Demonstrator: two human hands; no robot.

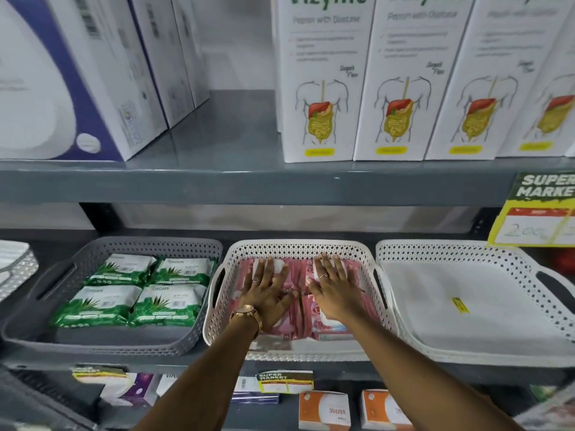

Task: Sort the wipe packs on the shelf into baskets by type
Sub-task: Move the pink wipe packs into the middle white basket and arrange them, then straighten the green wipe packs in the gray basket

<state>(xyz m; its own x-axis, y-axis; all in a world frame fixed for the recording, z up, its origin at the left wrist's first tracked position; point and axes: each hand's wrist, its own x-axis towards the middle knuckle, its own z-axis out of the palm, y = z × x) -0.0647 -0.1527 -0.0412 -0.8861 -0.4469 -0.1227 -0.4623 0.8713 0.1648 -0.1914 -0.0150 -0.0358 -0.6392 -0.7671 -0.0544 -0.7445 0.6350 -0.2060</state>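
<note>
Hands were both flat, palms down, fingers spread, gripping nothing. My left hand (267, 292) pressed on the left side of the pink wipe packs (329, 321), my right hand (333, 290) on the right side; fingertips of both reached toward the far wall of the middle white basket (298, 248). Pink packs lay directly under my palms, inside that basket. Could make out roughly four pink packs in a two-by-two layout, but my hands covered most of them, so exact count unclear.

Green wipe packs (137, 290): four, counted, two-by-two, in the grey basket (102, 340) just left of the middle one. None of my fingers touched those.

Right white basket (466, 353): held no packs that I could see, only a small yellow sticker (460, 305) on its floor.

Baskets: three in a row on the grey shelf (124, 360), sides nearly touching. Part of another pale perforated item (15, 269) showed at the far left edge, cut off.

Watch (247, 312) sat on my left wrist; one ring visible on each hand.

Upper shelf: four white boxes (320, 79) with digestive-tract drawings on the right, white-and-purple boxes (62, 79) on the left, at least three. Supermarket price tag (535, 209) hung at the right edge. Two orange-and-white boxes (323, 410) sat below.
</note>
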